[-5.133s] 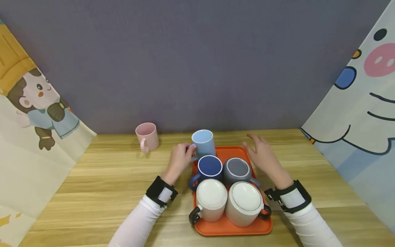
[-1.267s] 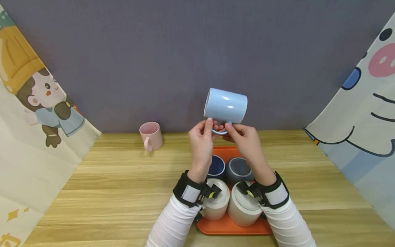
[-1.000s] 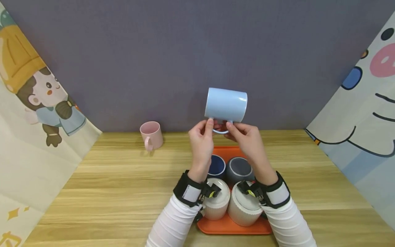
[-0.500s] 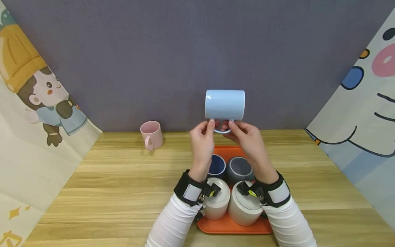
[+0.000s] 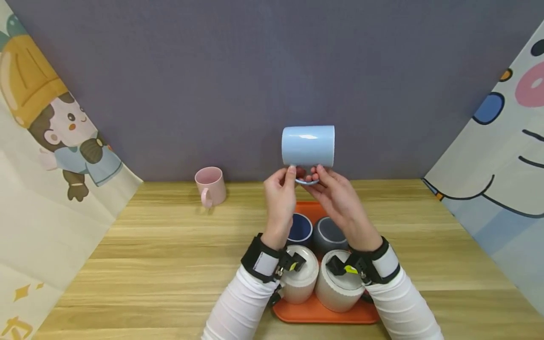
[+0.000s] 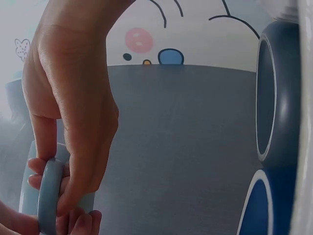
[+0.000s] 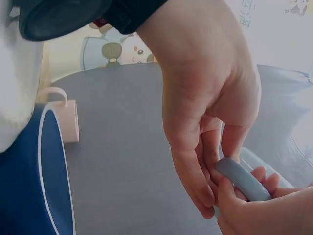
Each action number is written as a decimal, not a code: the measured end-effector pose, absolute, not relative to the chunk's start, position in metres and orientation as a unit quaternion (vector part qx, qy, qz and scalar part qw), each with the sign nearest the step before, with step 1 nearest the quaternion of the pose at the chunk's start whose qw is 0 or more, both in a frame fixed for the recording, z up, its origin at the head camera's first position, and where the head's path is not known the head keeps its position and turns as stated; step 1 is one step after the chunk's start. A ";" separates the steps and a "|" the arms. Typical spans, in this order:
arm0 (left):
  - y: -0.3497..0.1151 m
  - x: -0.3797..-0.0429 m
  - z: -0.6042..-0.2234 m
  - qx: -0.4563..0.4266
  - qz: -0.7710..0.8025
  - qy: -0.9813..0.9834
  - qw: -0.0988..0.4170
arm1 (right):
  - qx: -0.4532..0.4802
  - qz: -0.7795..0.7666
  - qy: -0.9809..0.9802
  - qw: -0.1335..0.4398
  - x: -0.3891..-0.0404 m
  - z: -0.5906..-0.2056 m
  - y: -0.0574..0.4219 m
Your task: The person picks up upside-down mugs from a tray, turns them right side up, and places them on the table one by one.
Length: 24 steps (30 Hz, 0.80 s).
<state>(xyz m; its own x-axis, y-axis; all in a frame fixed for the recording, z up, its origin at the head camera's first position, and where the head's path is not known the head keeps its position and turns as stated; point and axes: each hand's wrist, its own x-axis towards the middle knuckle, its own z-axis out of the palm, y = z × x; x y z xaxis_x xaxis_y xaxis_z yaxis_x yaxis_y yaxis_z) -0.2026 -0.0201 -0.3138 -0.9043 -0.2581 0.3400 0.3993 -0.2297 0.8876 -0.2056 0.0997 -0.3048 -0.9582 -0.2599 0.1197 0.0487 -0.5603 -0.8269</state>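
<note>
A light blue mug is raised in front of the grey wall, turned on its side with its handle downward. My left hand pinches one end of the handle, thumb near the mug's body. At the handle's other end, my right hand grips with thumb and fingers. The fingertips of both hands nearly meet inside the handle loop. Below them, an orange tray carries a navy mug, a grey mug and two off-white mugs, partly covered by my wrists.
A pink mug stands upright on the wooden table, left of the tray and near the wall. Printed cloth panels bound the table on both sides.
Earlier the light blue mug stood upright at the tray's back left, only my left hand at its handle. Now both hands hold it raised; lately it has levelled out and my right fingers have shifted.
</note>
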 end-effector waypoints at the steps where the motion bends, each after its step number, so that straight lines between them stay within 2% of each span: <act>1: -0.020 -0.203 -0.314 -0.061 -0.785 -0.580 0.208 | -0.113 -0.880 0.452 0.092 -0.206 -0.304 0.099; 13: -0.037 -0.209 -0.311 -0.062 -0.739 -0.640 0.199 | -0.104 -0.909 0.364 0.173 -0.210 -0.294 0.095; 24: -0.060 -0.212 -0.307 -0.054 -0.700 -0.694 0.162 | -0.083 -0.897 0.395 0.179 -0.216 -0.283 0.084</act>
